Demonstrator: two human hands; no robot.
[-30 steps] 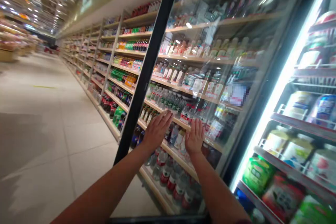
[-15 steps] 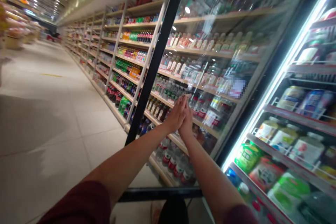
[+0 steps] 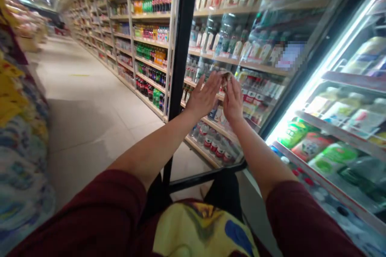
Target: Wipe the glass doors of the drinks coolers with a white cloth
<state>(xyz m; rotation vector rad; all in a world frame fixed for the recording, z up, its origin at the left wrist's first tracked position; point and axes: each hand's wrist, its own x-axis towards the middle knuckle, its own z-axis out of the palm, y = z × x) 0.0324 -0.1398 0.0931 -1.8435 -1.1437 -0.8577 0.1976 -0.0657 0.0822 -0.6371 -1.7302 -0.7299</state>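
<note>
My right hand (image 3: pixel 233 102) presses a small crumpled cloth (image 3: pixel 226 77), pale with brown patches, toward the glass of an open fridge door (image 3: pixel 181 48). Beside it, my left hand (image 3: pixel 202 98) is raised with its fingers stretched and slightly spread, the fingertips close to the cloth. It seems to lie against the glass; exact contact is hard to see. Bottles on shelves behind show through the pane. Part of the cloth is hidden by my right fingers.
On the right, the lit fridge holds bottles and green pouches (image 3: pixel 334 158) on its shelves. Long racks of drinks (image 3: pixel 152 54) run along the aisle to the left. Wrapped goods (image 3: pixel 21 160) are piled at the far left. A pale tiled floor (image 3: pixel 90 128) lies between.
My hands, earlier close together over each other, have moved apart, and the cloth now shows between them. The view has tilted downward, bringing my shirt and the goods at left into sight.
</note>
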